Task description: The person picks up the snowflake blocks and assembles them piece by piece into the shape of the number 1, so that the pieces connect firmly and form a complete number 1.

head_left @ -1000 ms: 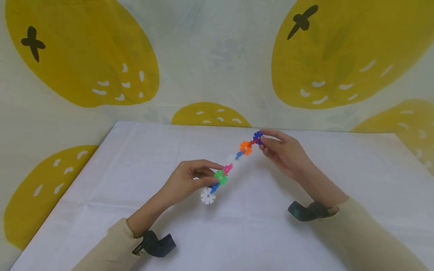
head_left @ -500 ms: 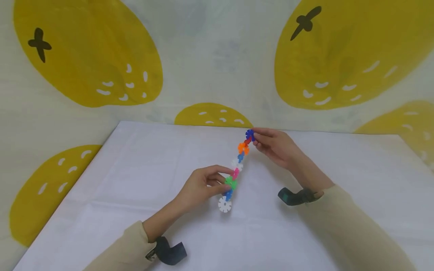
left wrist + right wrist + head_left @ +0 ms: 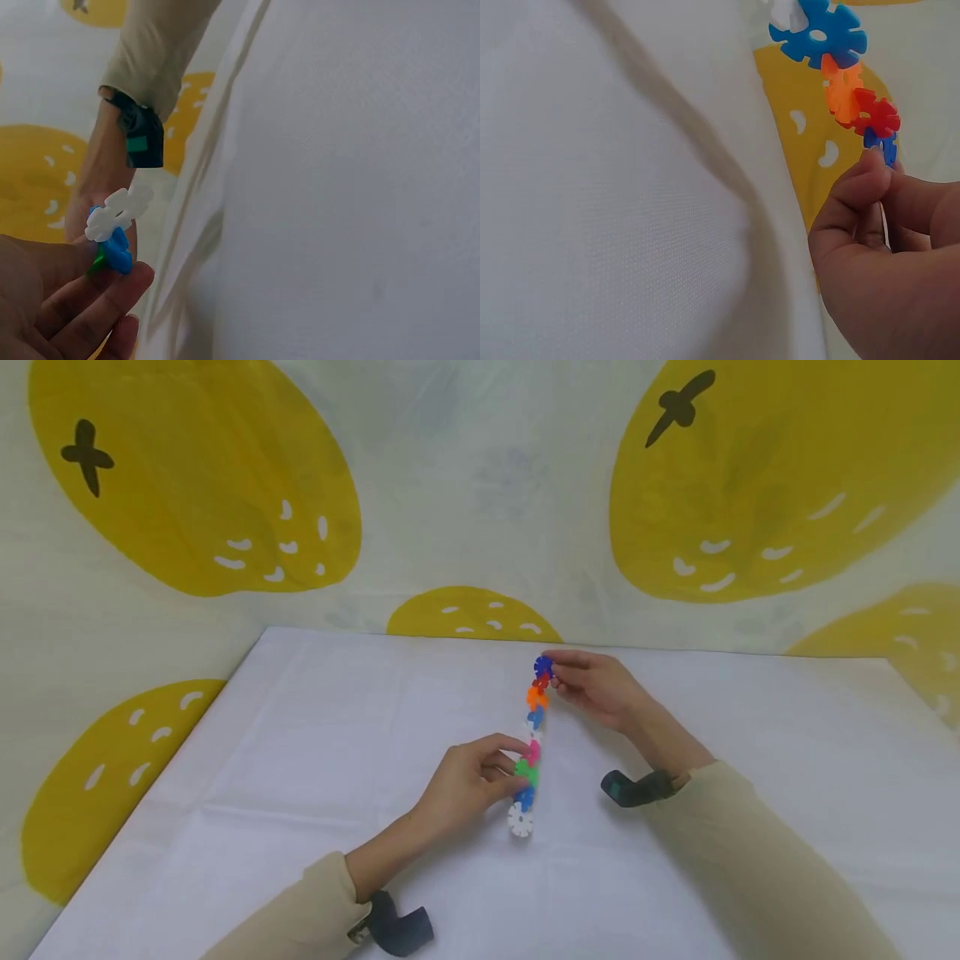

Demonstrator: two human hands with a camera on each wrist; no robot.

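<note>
A chain of notched plastic snowflake discs [image 3: 537, 697], linked edge to edge, runs nearly straight away from me in the head view. From far to near its colours are dark blue, red, orange, blue, white, pink, green, blue and white. My right hand [image 3: 596, 685] pinches the dark blue disc [image 3: 881, 144] at the far end between thumb and fingers. Lower down, my left hand [image 3: 468, 781] grips the chain around the green disc [image 3: 527, 772], its index finger at the pink one. The white end disc [image 3: 118, 213] sticks out past the left fingertips.
A white cloth [image 3: 315, 735] with light creases covers the table below the hands. Behind it hangs a pale curtain printed with large yellow fruit shapes [image 3: 217, 485]. Dark curved mounts [image 3: 405, 931] sit on both wrists.
The chain has swung from a diagonal to nearly straight away from me. My left hand has moved right and nearer, and my right hand has shifted left, both keeping their hold.
</note>
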